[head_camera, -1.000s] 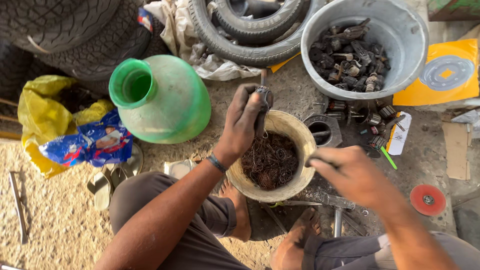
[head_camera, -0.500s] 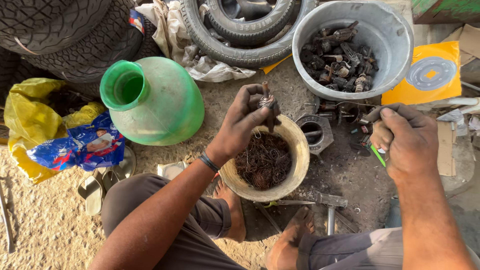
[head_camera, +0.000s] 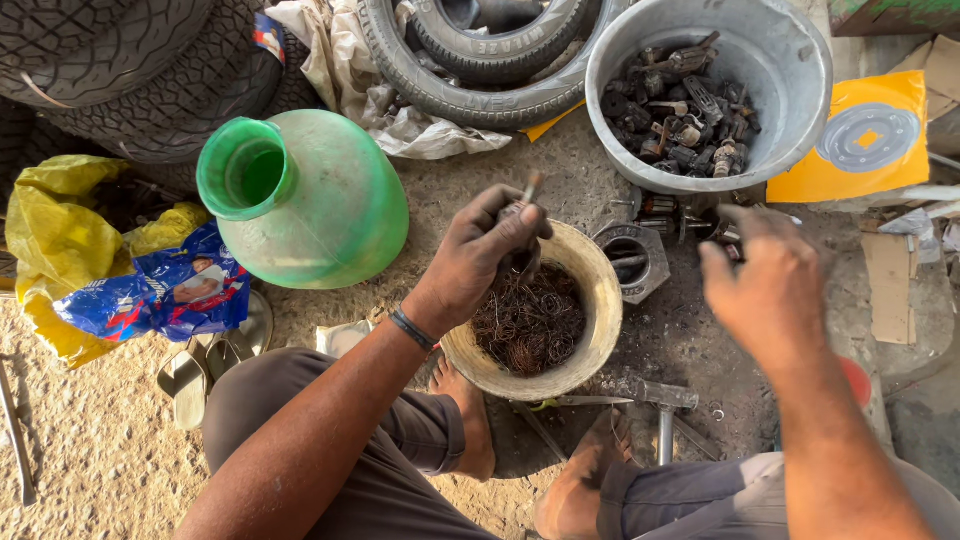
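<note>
Left hand (head_camera: 480, 255) clenched on 1 small metal part (head_camera: 528, 190), long axis upright and tilted right, directly above bowl of copper wire (head_camera: 530, 320). Right hand (head_camera: 765, 285) hovering over scattered parts on ground (head_camera: 680, 215) just below grey tub (head_camera: 780, 60); grip hidden, cannot tell. Versus 0.5 s earlier: right hand nearer the bowl, lower in view.

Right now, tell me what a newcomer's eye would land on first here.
The green jug at upper left stands out. At centre, the left hand grips a small metal part over a bowl of tangled copper wire. Upper right, a grey tub holds dark metal parts.
</note>
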